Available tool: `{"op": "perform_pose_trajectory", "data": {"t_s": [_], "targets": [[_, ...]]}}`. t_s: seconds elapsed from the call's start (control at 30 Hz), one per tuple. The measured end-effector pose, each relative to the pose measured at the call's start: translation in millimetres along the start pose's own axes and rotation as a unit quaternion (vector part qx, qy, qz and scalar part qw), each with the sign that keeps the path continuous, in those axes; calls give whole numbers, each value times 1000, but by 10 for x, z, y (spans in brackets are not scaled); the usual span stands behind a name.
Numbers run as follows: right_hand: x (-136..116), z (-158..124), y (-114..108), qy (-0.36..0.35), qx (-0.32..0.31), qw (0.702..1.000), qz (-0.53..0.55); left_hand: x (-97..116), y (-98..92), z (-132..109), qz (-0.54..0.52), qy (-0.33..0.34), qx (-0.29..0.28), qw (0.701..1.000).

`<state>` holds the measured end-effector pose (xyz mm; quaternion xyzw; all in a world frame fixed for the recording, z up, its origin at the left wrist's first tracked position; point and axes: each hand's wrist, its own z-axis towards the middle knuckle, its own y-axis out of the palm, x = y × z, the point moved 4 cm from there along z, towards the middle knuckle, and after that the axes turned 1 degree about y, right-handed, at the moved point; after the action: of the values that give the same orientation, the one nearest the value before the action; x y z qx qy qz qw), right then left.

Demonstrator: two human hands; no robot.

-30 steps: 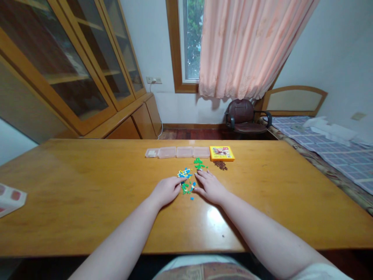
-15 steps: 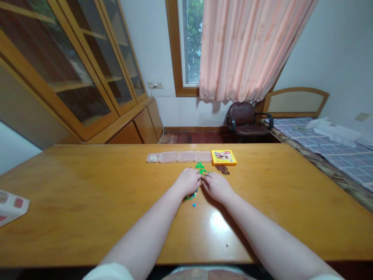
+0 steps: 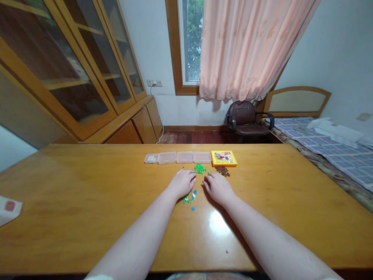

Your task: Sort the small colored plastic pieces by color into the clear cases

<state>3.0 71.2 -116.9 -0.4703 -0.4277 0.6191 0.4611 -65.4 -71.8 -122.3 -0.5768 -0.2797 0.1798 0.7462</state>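
Observation:
My left hand [image 3: 182, 183] rests low over the table with its fingers bent. A tiny white piece [image 3: 194, 179] shows between its thumb and forefinger. My right hand [image 3: 219, 188] is across a small gap, palm down, its thumb and fingertips slightly apart and nothing visible in them. Between and beyond the hands lies a pile of small green plastic pieces [image 3: 199, 168]. Nearer to me, below the left hand, mixed green, white, yellow and blue pieces [image 3: 190, 197] are scattered. A single blue piece [image 3: 193, 209] sits apart from them.
Past the hands, a row of clear plastic trays [image 3: 185, 157] stretches left from a yellow box [image 3: 224, 158]. Small brown pieces [image 3: 222, 171] are heaped before the box. A white object [image 3: 10, 210] lies at the table's left edge. An office chair [image 3: 244, 118] stands beyond the table.
My hands have parted, the left one moving left and the right one staying near its place. The green pile and the mixed pieces now show more fully. The view has shifted slightly.

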Motion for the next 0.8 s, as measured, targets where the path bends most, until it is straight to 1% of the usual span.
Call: {"op": "perform_pose_trajectory", "data": {"t_s": [0.13, 0.3, 0.37, 0.43, 0.53, 0.63, 0.8], "targets": [[2, 24, 41, -17, -11, 1000, 6, -28, 29, 12, -10, -5, -14, 1000], [4, 86, 98, -48, -1, 998, 31, 3, 73, 60, -29, 22, -56, 998], [17, 69, 63, -47, 2, 998, 31, -8, 37, 46, -32, 13, -50, 998], [29, 34, 9, -40, -5, 999, 26, -17, -25, 15, -33, 7, -31, 999], [23, -10, -44, -36, -30, 999, 19, 13, -77, -26, -37, 32, -27, 998], [-9, -3, -23, -52, -32, 998, 20, 62, -48, -19, -37, 57, -39, 997], [-6, 76, 89, -56, -12, 998, 37, 94, 62, 59, -24, 60, -47, 997]]}}
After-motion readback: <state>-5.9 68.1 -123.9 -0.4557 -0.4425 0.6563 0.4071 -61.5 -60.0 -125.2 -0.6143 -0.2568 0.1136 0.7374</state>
